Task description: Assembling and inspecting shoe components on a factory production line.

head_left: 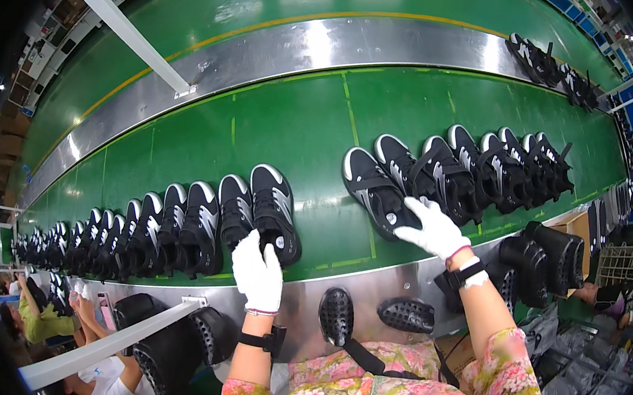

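Observation:
Both my hands wear white gloves. My left hand (pixel 258 275) reaches to the heel end of a black sneaker (pixel 272 193) with a grey toe rim, its fingertips slightly apart; its palm side is hidden. Just left of that shoe stands a matching black sneaker (pixel 236 205), partly covered by the fingers. My right hand (pixel 434 232) is spread at the heel of another black sneaker (pixel 372 181), thumb and forefinger apart near the round white label inside. Beside it, a similar sneaker (pixel 395 158) lies with its toe pointing away from me.
Sneakers line the green belt (pixel 324 108) on both sides. Two black studded shoe lasts (pixel 405 314) lie on the metal edge before me. Dark lasts (pixel 532 269) stack at right. A white post (pixel 131 31) stands far left. Co-workers sit at lower left, near a slanted bar (pixel 116 342).

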Tool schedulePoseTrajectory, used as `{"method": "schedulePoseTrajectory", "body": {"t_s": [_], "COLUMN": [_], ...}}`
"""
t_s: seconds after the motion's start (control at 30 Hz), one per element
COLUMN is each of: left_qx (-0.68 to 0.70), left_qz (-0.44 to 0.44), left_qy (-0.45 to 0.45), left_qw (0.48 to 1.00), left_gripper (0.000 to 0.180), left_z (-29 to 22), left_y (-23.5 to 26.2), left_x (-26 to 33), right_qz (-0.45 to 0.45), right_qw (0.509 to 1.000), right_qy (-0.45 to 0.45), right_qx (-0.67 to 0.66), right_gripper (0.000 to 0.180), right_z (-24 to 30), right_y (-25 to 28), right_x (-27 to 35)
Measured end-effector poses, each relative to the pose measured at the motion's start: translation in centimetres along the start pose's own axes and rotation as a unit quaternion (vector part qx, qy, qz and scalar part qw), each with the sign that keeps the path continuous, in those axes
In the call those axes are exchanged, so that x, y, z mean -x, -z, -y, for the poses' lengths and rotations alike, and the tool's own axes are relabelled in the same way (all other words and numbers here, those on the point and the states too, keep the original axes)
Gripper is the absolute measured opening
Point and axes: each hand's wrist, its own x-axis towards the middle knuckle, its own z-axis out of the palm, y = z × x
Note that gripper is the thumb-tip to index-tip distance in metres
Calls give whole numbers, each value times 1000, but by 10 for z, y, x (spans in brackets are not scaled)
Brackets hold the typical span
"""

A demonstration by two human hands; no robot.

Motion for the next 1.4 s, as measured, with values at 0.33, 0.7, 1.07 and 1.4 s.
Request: {"method": "schedulePoseTrajectory", "body": {"t_s": [0.33, 0.7, 1.07, 1.4], "left_qx": [98, 121, 157, 473], "left_qz": [98, 324, 364, 399], "left_qy": [-5, 136, 177, 220], "left_qw": [990, 928, 901, 754], "left_gripper": [36, 37, 60, 27], "left_z": [-39, -41, -44, -36], "left_y": [-2, 5, -7, 19], "left_x": [84, 127, 148, 111], "right_qz": [-32, 29, 95, 159], "right_qw": [999, 945, 947, 955], "right_qy": [-22, 326, 303, 248], "right_qx": [27, -10, 58, -37], "right_gripper": [39, 17, 26, 35], "right_z": [83, 84, 89, 104], "right_y": [-51, -69, -122, -47], "right_x": [21, 110, 161, 168]}}
